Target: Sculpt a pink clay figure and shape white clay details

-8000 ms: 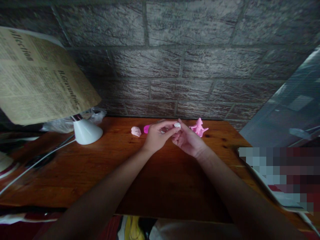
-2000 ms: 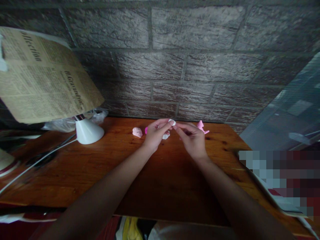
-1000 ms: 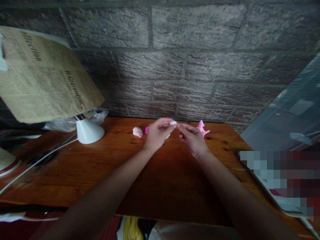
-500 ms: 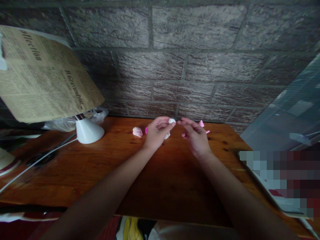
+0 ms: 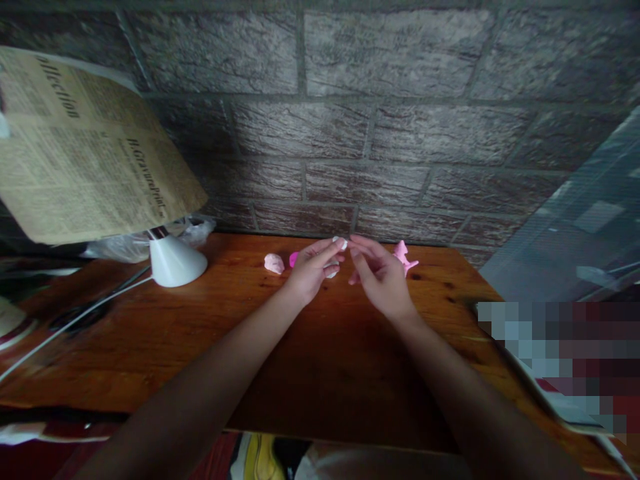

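My left hand (image 5: pixel 311 269) pinches a small white lump of modelling clay (image 5: pixel 343 244) between thumb and fingers, above the wooden desk. Facing it from the right is my right hand (image 5: pixel 384 277), thumb and forefinger close together at the lump's edge; whether anything is between them is too small to see. Another white lump (image 5: pixel 332 272) shows partly behind my left hand. Left of that hand lie a pale pink lump (image 5: pixel 274 263) and a bright pink piece (image 5: pixel 293 259), partly covered. A pink clay figure with pointed parts (image 5: pixel 401 253) is beside my right hand, partly hidden.
A lamp with a newsprint shade (image 5: pixel 100 153) and white base (image 5: pixel 178 261) stands on the left of the wooden desk (image 5: pixel 340 373), its white cord (image 5: pixel 80 323) trailing forward. A stone-patterned wall (image 5: pixel 400 127) rises behind. At right, a blurred-out patch covers an object.
My right hand has moved left, bringing its fingers up to the white lump. More of the pink figure shows beside it. My left hand has turned slightly, still holding the lump.
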